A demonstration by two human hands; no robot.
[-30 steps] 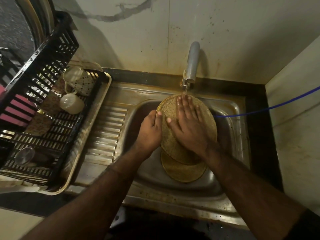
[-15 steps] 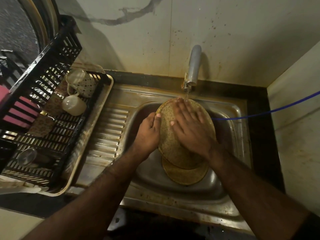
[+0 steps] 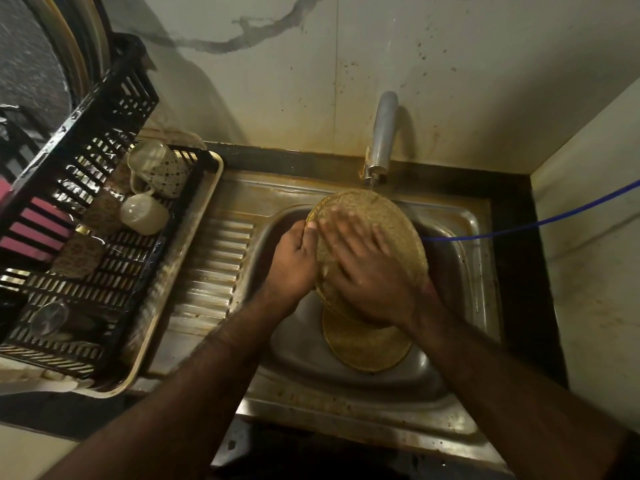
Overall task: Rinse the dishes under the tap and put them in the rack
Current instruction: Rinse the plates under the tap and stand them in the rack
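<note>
The left hand (image 3: 294, 261) grips the left rim of a speckled yellow plate (image 3: 388, 230), held tilted over the steel sink (image 3: 460, 271) directly below the tap (image 3: 381, 133), which runs a thin stream onto the plate's far edge. The right hand (image 3: 367, 271) lies flat on the plate face, fingers spread and blurred. A second matching plate (image 3: 367, 348) lies in the basin below; the black dish rack (image 3: 104, 140) at left holds two mugs (image 3: 145, 213).
</note>
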